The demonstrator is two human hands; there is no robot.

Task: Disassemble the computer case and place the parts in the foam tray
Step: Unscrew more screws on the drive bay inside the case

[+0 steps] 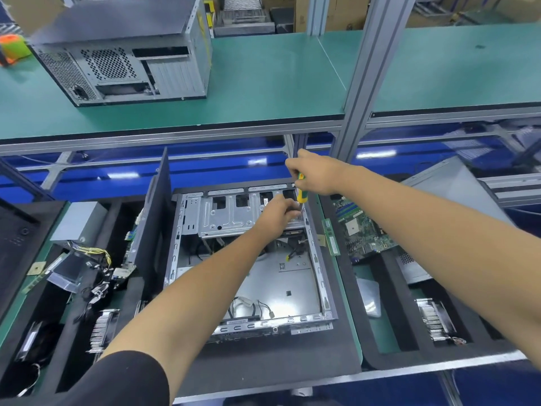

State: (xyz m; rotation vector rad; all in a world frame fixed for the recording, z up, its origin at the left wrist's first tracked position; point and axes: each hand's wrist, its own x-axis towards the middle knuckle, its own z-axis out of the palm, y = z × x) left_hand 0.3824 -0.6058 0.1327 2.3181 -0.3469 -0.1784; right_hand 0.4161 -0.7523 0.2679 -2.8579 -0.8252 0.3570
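1. Computer case lying open on its side at mid tabletop, drive cage at the far end, bare floor plate nearer the body.
2. Right hand curled round a yellow-green screwdriver — shaft pointing nearly straight down at the far right corner of the case.
3. Left hand reaching in below it, fingers bent at the right end of the drive cage; whether pinching a screw or only steadying the tip, cannot tell.
4. Both hands meeting at that one corner; left lower and closer to the metal, right directly above on the tool's long axis.
5. Foam tray to the right, a circuit board already resting there — another tray to the left with cables and a power supply.
6. Likely step: loosening a cage screw, tool kept upright over it.
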